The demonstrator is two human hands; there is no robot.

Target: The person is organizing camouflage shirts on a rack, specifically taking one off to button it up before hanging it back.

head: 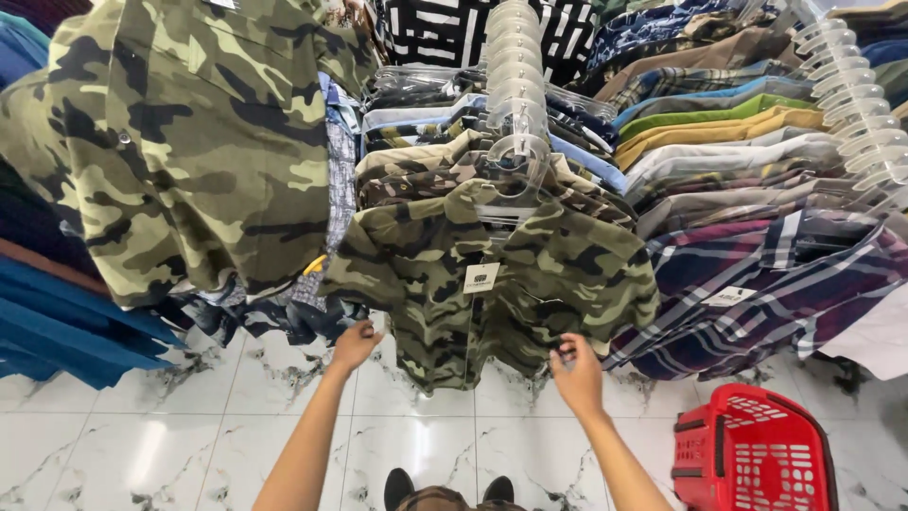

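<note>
A green camouflage shirt (492, 274) with a white tag hangs on a clear plastic hanger at the front of a packed rack. My left hand (355, 345) pinches the shirt's lower left hem by the sleeve. My right hand (577, 374) grips the lower right hem. Both arms reach up from below and spread the shirt.
A larger camouflage shirt (189, 142) hangs at the left over blue garments (57, 322). Plaid and plain shirts (747, 274) fill the rack at right. A red plastic basket (752, 449) stands on the white marble-patterned floor (142, 445). My dark shoes (445, 489) show at the bottom.
</note>
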